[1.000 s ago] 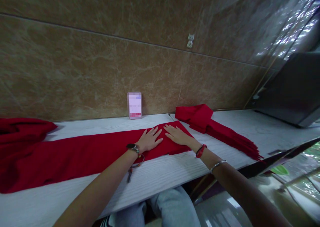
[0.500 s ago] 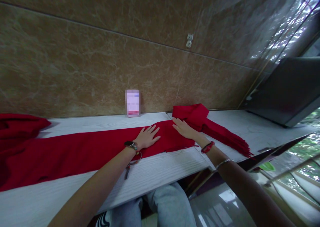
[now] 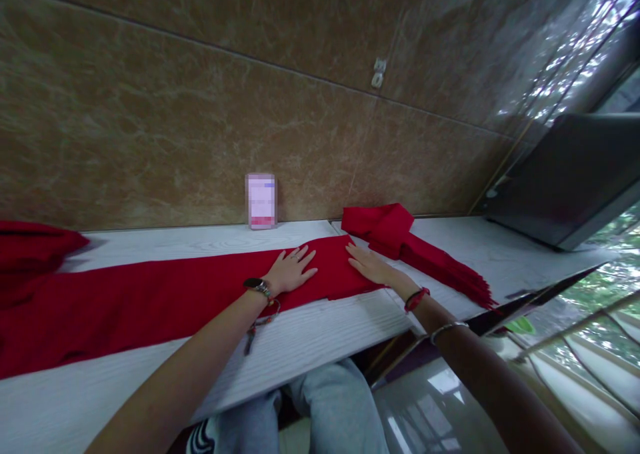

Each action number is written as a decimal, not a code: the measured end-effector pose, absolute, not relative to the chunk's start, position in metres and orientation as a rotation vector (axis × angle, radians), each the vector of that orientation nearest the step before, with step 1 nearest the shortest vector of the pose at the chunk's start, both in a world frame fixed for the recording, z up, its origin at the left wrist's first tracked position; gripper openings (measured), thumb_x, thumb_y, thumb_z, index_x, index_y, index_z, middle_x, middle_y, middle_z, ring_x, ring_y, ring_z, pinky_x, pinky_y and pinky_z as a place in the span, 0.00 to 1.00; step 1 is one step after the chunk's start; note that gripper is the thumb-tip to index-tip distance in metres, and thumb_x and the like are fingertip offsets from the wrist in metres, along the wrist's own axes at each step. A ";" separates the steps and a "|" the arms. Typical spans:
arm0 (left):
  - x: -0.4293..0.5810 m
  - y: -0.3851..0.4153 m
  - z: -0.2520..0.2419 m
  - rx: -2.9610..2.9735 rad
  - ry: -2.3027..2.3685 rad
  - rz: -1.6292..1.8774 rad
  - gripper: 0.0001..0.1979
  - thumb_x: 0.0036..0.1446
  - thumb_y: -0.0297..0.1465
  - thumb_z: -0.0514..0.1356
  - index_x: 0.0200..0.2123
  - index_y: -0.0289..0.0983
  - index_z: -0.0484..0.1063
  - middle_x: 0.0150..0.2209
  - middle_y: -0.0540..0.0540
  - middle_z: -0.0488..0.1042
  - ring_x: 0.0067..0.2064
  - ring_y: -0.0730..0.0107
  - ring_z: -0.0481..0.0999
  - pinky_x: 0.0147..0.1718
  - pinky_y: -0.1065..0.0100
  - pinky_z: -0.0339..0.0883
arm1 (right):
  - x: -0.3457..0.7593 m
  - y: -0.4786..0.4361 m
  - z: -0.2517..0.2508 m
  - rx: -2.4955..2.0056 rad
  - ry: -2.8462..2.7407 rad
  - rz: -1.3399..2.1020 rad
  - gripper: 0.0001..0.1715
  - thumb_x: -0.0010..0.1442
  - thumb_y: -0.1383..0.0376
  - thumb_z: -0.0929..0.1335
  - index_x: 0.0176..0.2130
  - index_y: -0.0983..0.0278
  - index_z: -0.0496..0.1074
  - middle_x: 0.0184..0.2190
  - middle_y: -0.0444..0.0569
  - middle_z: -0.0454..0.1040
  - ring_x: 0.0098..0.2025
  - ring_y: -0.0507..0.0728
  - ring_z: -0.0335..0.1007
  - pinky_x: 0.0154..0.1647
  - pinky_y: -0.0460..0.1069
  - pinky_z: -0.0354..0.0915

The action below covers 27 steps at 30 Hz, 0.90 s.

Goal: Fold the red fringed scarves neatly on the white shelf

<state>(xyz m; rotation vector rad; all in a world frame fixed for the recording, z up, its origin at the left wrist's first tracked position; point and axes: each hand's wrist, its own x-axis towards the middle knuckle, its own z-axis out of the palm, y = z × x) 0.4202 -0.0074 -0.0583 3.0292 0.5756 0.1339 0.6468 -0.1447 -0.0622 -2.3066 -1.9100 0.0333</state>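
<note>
A long red scarf (image 3: 165, 301) lies flat along the white table, its far left part bunched into a loose heap. My left hand (image 3: 291, 271) rests palm down on the scarf, fingers spread. Near the scarf's right end, my right hand (image 3: 371, 265) is also palm down on the cloth with its fingers stretched out. Just beyond that hand is a folded red fringed cloth (image 3: 440, 265); whether it joins the long scarf I cannot tell. Neither hand grips anything.
A phone-like rectangle (image 3: 261, 202), its screen blurred out, leans on the brown marbled wall (image 3: 150, 121). A dark box-shaped object (image 3: 565, 181) stands at the table's right end. The white table's (image 3: 300, 327) front edge runs above my knees. A socket (image 3: 379, 73) is on the wall.
The view has shifted slightly. My right hand has slid a little over the scarf's end, and less of the fringe there shows. My left hand stays in place on the cloth.
</note>
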 end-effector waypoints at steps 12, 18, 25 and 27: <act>0.419 -0.008 -0.058 3.034 0.587 0.157 0.29 0.63 0.45 0.40 0.63 0.37 0.46 0.64 0.42 0.44 0.64 0.58 0.46 0.58 0.51 0.42 | 0.607 -0.092 -0.041 -2.126 -2.047 -0.040 0.29 0.64 0.60 0.53 0.62 0.69 0.52 0.63 0.56 0.49 0.64 0.58 0.41 0.62 0.60 0.43; 0.419 -0.009 -0.057 3.015 0.572 0.132 0.29 0.63 0.45 0.39 0.64 0.38 0.45 0.65 0.42 0.43 0.64 0.57 0.45 0.58 0.50 0.42 | 0.636 -0.088 -0.061 -2.272 -1.891 0.034 0.29 0.63 0.61 0.54 0.61 0.67 0.54 0.62 0.56 0.52 0.64 0.61 0.44 0.62 0.63 0.42; 0.419 -0.009 -0.057 3.005 0.570 0.149 0.29 0.63 0.45 0.40 0.63 0.38 0.45 0.65 0.42 0.43 0.64 0.57 0.46 0.58 0.50 0.42 | 0.673 -0.107 -0.059 -2.295 -1.770 0.034 0.31 0.63 0.62 0.51 0.62 0.72 0.51 0.61 0.58 0.54 0.62 0.59 0.48 0.62 0.56 0.47; 0.419 -0.010 -0.057 2.999 0.572 0.154 0.29 0.63 0.45 0.40 0.63 0.38 0.45 0.65 0.42 0.43 0.64 0.58 0.46 0.58 0.51 0.42 | 0.671 -0.112 -0.054 -2.257 -1.768 0.008 0.32 0.63 0.60 0.51 0.63 0.70 0.49 0.62 0.56 0.53 0.63 0.58 0.47 0.63 0.56 0.46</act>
